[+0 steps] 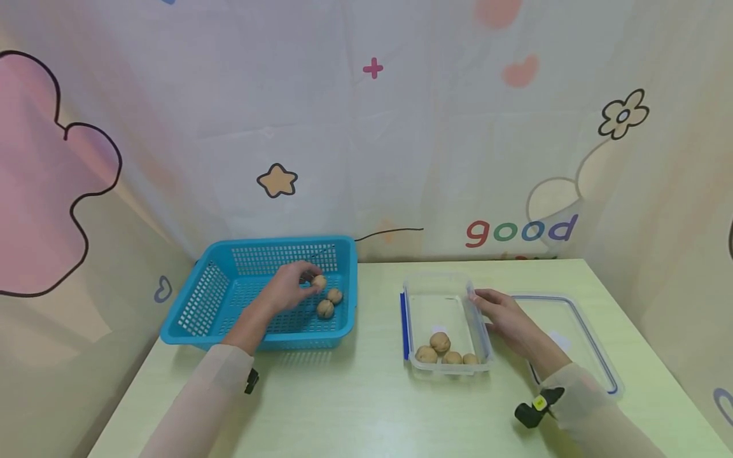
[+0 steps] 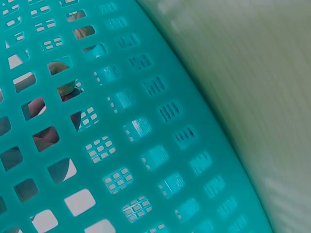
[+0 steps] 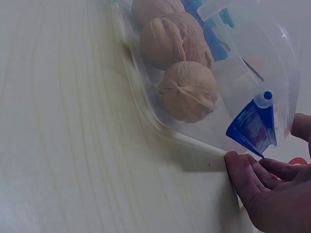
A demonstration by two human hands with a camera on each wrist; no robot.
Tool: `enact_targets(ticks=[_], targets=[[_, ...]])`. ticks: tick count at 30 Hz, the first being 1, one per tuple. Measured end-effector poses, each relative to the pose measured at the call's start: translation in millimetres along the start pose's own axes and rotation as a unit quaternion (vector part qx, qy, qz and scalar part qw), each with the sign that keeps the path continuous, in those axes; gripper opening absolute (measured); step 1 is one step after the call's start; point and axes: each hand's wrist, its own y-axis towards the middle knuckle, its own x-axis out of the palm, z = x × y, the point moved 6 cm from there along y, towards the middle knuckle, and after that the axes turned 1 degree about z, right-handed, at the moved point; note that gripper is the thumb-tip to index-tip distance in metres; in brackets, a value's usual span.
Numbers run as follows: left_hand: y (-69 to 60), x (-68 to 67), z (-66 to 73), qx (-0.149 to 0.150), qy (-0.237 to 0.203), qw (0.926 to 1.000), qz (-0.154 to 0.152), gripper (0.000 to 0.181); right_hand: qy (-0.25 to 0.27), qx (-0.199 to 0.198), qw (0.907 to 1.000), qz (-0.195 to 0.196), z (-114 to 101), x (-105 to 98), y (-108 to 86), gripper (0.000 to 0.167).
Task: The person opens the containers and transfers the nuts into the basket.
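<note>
The left hand (image 1: 289,287) pinches a walnut (image 1: 319,282) within the blue basket (image 1: 353,280), toward its right edge — two loose walnuts (image 1: 325,309) nearby. The right hand (image 1: 506,316) grips the clear container (image 1: 480,331) by its right wall; four walnuts (image 1: 439,342) sit along its near edge — a lid (image 1: 577,331) lies near the table's (image 1: 366,407) right edge.

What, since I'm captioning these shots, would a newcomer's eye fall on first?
Probably the bright blue basket at left, where the left grip holds a walnut near two others. Next, the clear container right of centre, with four walnuts gathered at its near end. Behind them, the colourful word "good" stands out on the pale curtain.
</note>
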Motion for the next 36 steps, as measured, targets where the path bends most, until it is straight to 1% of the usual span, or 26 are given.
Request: enact_targets(ticks=[4, 8, 10, 14, 17, 19, 21, 23, 26, 30, 33, 36], targets=[[-0.8, -0.5, 0.4, -0.004, -0.001, 1.0, 0.0, 0.042, 0.001, -0.002, 1.0, 0.0, -0.7, 0.6, -1.2, 0.075], [-1.9, -1.9, 0.1, -0.006, -0.009, 0.9999, 0.008, 0.043, 0.005, -0.005, 1.0, 0.001, -1.6, 1.1, -1.7, 0.076], [-1.7, -3.4, -0.3, -0.004, -0.016, 0.9997, 0.017, 0.042, 0.007, -0.006, 1.0, 0.0, -2.1, 1.2, -1.7, 0.076], [-1.6, -9.1, 2.3, 0.012, -0.028, 0.9986, 0.043, 0.04, 0.012, -0.011, 0.9999, 0.0, -2.7, 2.0, -1.4, 0.077], [-2.6, -14.4, 10.1, 0.029, -0.028, 0.9973, 0.061, 0.04, 0.013, -0.013, 0.9998, -0.001, -2.5, 2.5, -1.3, 0.077], [-3.5, -17.3, 19.5, 0.038, -0.023, 0.9968, 0.066, 0.04, 0.012, -0.012, 0.9999, 0.0, -2.1, 2.3, -1.3, 0.076], [-4.4, -19.2, 32.1, 0.048, -0.017, 0.9964, 0.068, 0.041, 0.01, -0.008, 0.9999, 0.001, -1.7, 1.8, -1.2, 0.076], [-5.3, -19.9, 47.1, 0.061, -0.014, 0.9958, 0.067, 0.041, 0.008, -0.006, 0.9999, 0.002, -1.8, 1.1, -1.0, 0.076], [-6.4, -18.3, 71.9, 0.088, -0.013, 0.9937, 0.068, 0.042, 0.007, -0.005, 1.0, 0.002, -1.8, 0.4, -0.5, 0.076], [-7.8, -11.3, 104.1, 0.13, -0.006, 0.9889, 0.071, 0.042, 0.007, -0.006, 0.9999, 0.003, -1.9, 0.1, -0.2, 0.075], [-10.2, -3.2, 124.7, 0.15, 0.009, 0.9861, 0.07, 0.043, 0.006, -0.005, 1.0, 0.003, -1.4, 0.1, -0.3, 0.074], [-13.0, 5.3, 140.6, 0.165, 0.017, 0.9839, 0.067, 0.045, 0.003, -0.003, 1.0, 0.003, -0.3, -0.3, -0.3, 0.075]])
